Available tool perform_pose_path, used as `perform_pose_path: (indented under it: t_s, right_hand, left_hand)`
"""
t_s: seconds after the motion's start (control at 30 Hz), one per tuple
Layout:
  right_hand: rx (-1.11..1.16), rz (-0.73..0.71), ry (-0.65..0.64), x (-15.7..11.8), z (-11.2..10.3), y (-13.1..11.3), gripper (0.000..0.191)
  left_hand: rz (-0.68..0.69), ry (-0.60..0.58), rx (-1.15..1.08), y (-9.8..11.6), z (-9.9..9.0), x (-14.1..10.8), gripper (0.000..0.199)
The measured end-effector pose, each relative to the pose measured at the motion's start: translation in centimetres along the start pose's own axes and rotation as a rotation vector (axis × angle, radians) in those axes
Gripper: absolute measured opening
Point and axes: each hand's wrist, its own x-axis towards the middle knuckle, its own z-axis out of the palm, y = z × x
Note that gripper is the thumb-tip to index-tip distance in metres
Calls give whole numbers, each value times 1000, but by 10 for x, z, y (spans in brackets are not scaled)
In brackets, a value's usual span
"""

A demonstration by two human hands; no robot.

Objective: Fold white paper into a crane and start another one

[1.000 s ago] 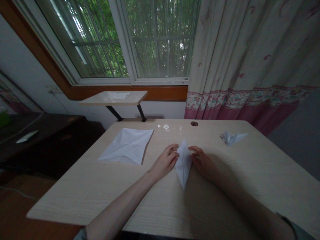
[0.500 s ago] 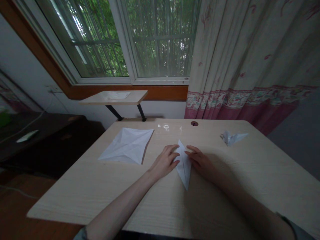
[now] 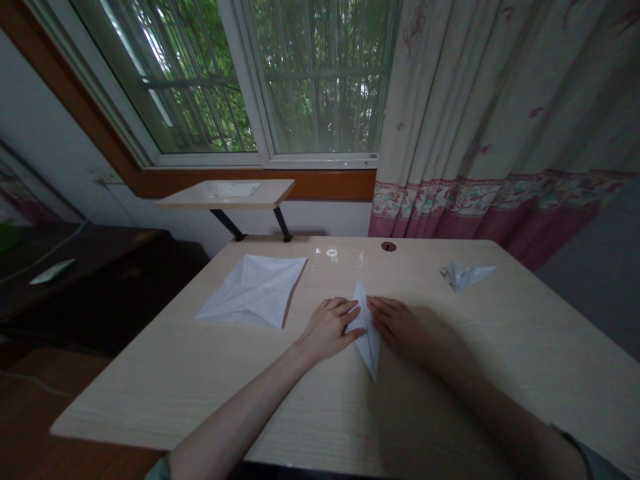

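A narrow, diamond-shaped piece of folded white paper (image 3: 369,342) lies flat on the desk with a crease down its length. From the left, my left hand (image 3: 331,327) rests on its edge, fingers apart and thumb on the paper's middle. My right hand (image 3: 399,327) lies along the opposite edge with its fingers stretched out and close together, pressing the paper near its upper half. Parts of both paper edges are hidden under the fingers.
A creased white paper sheet (image 3: 253,291) lies on the desk (image 3: 200,393) to the left. At the right sits a folded paper crane (image 3: 465,275). A raised shelf (image 3: 275,193) with paper on it stands at the back left, near a round cable hole (image 3: 389,247).
My right hand's fingers have shifted slightly left and flattened over the paper's right edge. My left hand's thumb has moved a little lower across the paper.
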Motion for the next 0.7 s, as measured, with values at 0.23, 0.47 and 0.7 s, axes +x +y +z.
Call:
perform_pose_path:
  t_s: [0.23,0.47,0.7]
  right_hand:
    - [10,-1,12,1,-4,-3,45]
    - [64,14,5,3,-8,-5,40]
    - [76,24,13,2,-14,-6,36]
  left_hand:
    - [-91,31,-5,14,-3,1,57]
    - [-115,54,-2,19,0,1,69]
    - [-107,74,-21,10,1,0,72]
